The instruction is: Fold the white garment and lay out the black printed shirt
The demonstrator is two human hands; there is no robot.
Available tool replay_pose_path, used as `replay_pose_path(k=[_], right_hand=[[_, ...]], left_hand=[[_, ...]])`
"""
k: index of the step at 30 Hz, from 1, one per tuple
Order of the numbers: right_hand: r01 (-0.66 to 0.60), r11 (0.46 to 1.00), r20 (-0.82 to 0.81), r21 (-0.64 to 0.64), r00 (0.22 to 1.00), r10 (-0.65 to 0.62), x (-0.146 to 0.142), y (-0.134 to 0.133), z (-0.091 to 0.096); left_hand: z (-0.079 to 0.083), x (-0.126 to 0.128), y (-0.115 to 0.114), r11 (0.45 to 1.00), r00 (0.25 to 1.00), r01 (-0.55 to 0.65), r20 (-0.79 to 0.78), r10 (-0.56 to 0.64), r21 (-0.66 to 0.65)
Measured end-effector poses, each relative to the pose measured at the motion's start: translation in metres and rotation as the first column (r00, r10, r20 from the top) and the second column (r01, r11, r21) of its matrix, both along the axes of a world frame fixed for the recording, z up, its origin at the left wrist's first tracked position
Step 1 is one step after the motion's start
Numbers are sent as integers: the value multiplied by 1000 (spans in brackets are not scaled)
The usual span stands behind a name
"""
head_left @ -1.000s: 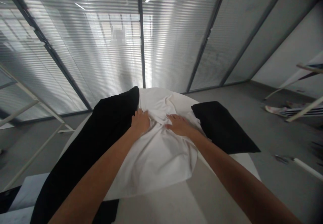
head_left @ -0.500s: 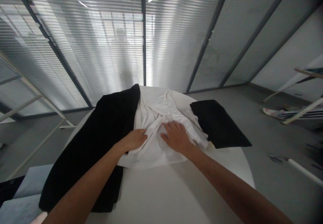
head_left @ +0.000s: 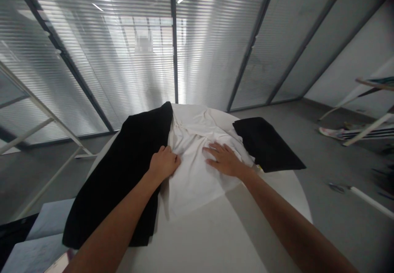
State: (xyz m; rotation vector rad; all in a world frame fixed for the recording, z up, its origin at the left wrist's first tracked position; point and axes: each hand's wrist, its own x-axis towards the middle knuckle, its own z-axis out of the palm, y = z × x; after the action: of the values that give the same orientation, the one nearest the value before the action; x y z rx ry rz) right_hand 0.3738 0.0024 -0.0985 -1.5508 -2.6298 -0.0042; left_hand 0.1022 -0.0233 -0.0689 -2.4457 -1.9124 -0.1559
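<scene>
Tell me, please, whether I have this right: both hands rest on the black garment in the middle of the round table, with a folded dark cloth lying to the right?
Not quite. The head view shows the left hand and the right hand resting on the white garment in the middle of the round table; the black garment lies to its left. The folded dark cloth does lie to the right.

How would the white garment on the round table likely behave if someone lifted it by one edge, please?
The white garment looks thin and creased under both hands, so it would probably hang limp. It likely weighs little and may slide easily on the smooth table.
</scene>
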Motion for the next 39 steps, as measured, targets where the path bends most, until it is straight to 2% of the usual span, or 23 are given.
replay_pose_path(k=[6,10,12,16,20,22,24,27,31,34,39], right_hand=[[102,995,54,1,993,-102,-26,-30,8],[229,970,52,84,971,-233,-38,-45,-3],[243,965,42,102,968,-248,-38,-46,-10],[208,975,14,82,978,-210,-32,-38,-15],[212,971,-39,109,977,-209,-26,-30,-1],[280,949,-77,144,959,-271,-20,-27,10],[378,905,-103,198,926,-364,-11,-24,18],[492,842,-72,222,869,-489,4,-20,21],[518,835,11,184,849,-529,12,-17,14],[515,835,19,194,849,-528,11,-16,11],[527,833,-39,166,848,-529,10,-14,18]], left_hand=[[-6,2,0,994,999,49,-18,-47,95],[-9,2,0,987,995,91,-56,-84,134],[-11,2,0,986,995,80,-75,-70,149],[-15,4,1,989,998,15,-69,-5,147],[-16,1,3,991,999,-16,-38,21,136],[-16,0,3,991,999,-12,-40,17,133],[-16,-1,3,990,999,-4,-52,12,142],[-16,-3,2,986,997,-25,-71,37,163],[-14,-3,0,981,995,-68,-66,81,184],[-11,1,-2,982,1000,-9,-25,14,188],[-13,11,-8,962,960,262,79,-267,74]])
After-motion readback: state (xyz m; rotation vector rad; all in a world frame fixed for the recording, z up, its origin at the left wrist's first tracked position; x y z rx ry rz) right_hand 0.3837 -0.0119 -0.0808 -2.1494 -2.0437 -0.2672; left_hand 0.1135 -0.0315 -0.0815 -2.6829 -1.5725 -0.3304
